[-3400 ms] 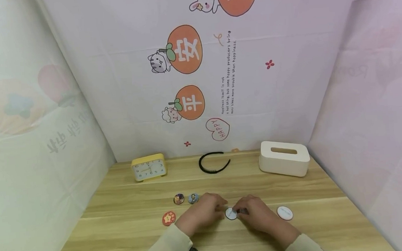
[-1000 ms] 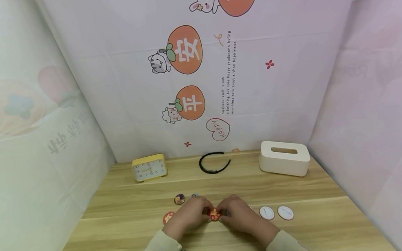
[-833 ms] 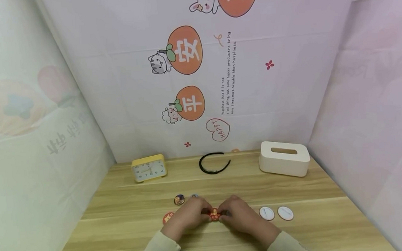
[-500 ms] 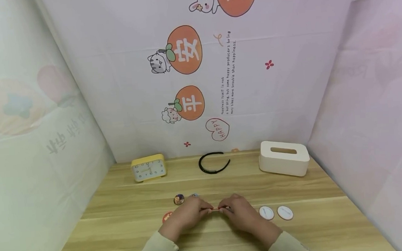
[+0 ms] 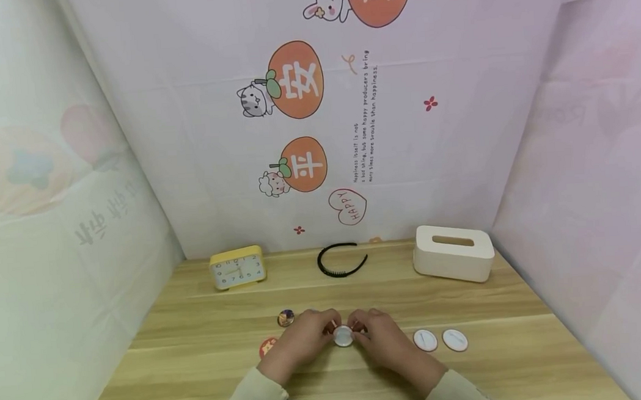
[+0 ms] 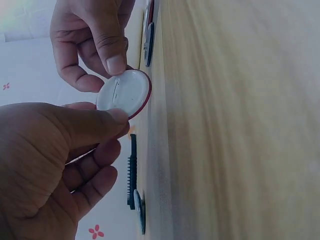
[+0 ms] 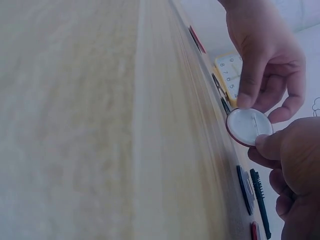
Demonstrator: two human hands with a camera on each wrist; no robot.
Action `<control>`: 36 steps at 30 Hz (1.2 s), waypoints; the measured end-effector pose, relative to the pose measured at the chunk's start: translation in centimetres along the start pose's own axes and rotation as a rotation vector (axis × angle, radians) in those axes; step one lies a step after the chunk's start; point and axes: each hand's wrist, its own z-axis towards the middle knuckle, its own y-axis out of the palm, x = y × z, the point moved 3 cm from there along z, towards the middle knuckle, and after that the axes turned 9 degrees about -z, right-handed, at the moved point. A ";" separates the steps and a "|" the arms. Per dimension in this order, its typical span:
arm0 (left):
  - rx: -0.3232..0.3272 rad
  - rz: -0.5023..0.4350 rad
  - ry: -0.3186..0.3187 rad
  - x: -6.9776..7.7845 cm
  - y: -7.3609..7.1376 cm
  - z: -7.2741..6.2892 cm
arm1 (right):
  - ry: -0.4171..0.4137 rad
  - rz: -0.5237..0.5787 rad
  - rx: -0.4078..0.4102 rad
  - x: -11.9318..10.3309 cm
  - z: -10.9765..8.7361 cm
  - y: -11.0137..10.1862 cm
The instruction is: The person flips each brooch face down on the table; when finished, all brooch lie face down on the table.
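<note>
A round pin badge (image 5: pixel 343 337) is held up off the table between both hands, its white back with the pin turned toward the head camera. In the left wrist view the badge (image 6: pixel 131 92) shows a red rim. My left hand (image 5: pixel 307 336) pinches one edge between thumb and fingers. The opposite edge is pinched by my right hand (image 5: pixel 383 337), thumb on the white back. Two badges (image 5: pixel 425 340) (image 5: pixel 455 340) lie white back up to the right. On the left lie a red badge (image 5: pixel 267 347), partly covered by the left arm, and a dark picture badge (image 5: pixel 286 318).
A yellow alarm clock (image 5: pixel 238 268) stands at the back left, a black headband (image 5: pixel 336 272) at the back middle, and a white tissue box (image 5: pixel 453 254) at the back right. Printed cloth walls (image 5: pixel 406 158) enclose the wooden table (image 5: pixel 199 379).
A second white-backed badge now lies at the right. The held badge, which showed its red face a second ago, has been flipped over to its white back. Both hands keep hold of it.
</note>
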 end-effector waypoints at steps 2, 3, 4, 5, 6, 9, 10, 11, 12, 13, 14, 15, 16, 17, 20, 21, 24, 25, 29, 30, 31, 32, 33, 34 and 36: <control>-0.016 -0.001 -0.012 -0.1 0.1 0.0 | -0.001 0.015 -0.015 0.1 0.0 0.1; -0.021 -0.001 -0.017 -0.1 0.2 0.0 | -0.004 0.023 -0.023 0.1 0.0 0.1; -0.025 -0.002 -0.022 -0.2 0.2 0.0 | -0.006 0.030 -0.032 0.1 0.0 0.2; -0.029 -0.004 -0.027 -0.2 0.3 0.0 | -0.009 0.038 -0.041 0.1 -0.1 0.3; -0.031 -0.006 -0.029 -0.3 0.3 0.0 | -0.015 0.044 -0.048 0.1 -0.1 0.3; -0.045 -0.016 -0.031 -0.5 0.5 0.0 | -0.038 0.047 -0.062 0.2 -0.1 0.5; -0.052 -0.021 -0.031 -0.5 0.5 0.0 | -0.045 0.046 -0.068 0.2 -0.1 0.5; -0.059 -0.026 -0.032 -0.5 0.6 0.0 | -0.056 0.041 -0.068 0.3 -0.2 0.5; -0.066 -0.029 -0.029 -0.5 0.6 -0.1 | -0.062 0.036 -0.071 0.3 -0.2 0.6; -0.073 -0.033 -0.028 -0.5 0.6 -0.1 | -0.068 0.032 -0.074 0.4 -0.2 0.6; -0.080 -0.038 -0.025 -0.5 0.6 -0.1 | -0.071 0.024 -0.077 0.5 -0.2 0.6; -0.087 -0.044 -0.023 -0.5 0.6 -0.1 | -0.078 0.021 -0.078 0.5 -0.3 0.6; -0.092 -0.046 -0.019 -0.5 0.6 -0.1 | -0.078 0.017 -0.080 0.5 -0.3 0.6; -0.097 -0.045 -0.014 -0.5 0.6 0.0 | -0.079 0.008 -0.080 0.6 -0.3 0.6; -0.116 -0.037 0.005 -0.5 0.6 0.0 | -0.103 -0.027 -0.082 0.5 -0.3 0.6; -0.121 -0.035 0.011 -0.5 0.7 0.1 | -0.114 -0.034 -0.083 0.5 -0.3 0.7; -0.127 -0.034 0.029 -0.5 0.8 0.1 | -0.145 -0.064 -0.085 0.5 -0.3 0.7; -0.127 -0.036 0.033 -0.5 0.8 0.1 | -0.151 -0.068 -0.086 0.5 -0.3 0.7; -0.113 -0.067 0.000 -0.8 0.4 -0.3 | -0.156 -0.072 -0.082 0.5 -0.3 0.8; -0.106 -0.078 -0.020 -1.1 0.2 -0.5 | -0.154 -0.070 -0.083 0.5 -0.3 0.8; -0.092 -0.089 -0.043 -1.4 -0.2 -0.6 | -0.153 -0.068 -0.085 0.5 -0.3 0.7; -0.071 -0.088 -0.058 -1.8 -0.6 -0.8 | -0.150 -0.068 -0.087 0.5 -0.3 0.8; -0.048 -0.090 -0.075 -2.2 -1.1 -0.9 | -0.145 -0.069 -0.090 0.5 -0.3 0.7; -0.025 -0.085 -0.085 -2.7 -1.6 -1.0 | -0.142 -0.070 -0.090 0.5 -0.3 0.7; 0.013 -0.074 -0.101 -3.6 -2.8 -1.1 | -0.134 -0.072 -0.088 0.4 -0.2 0.5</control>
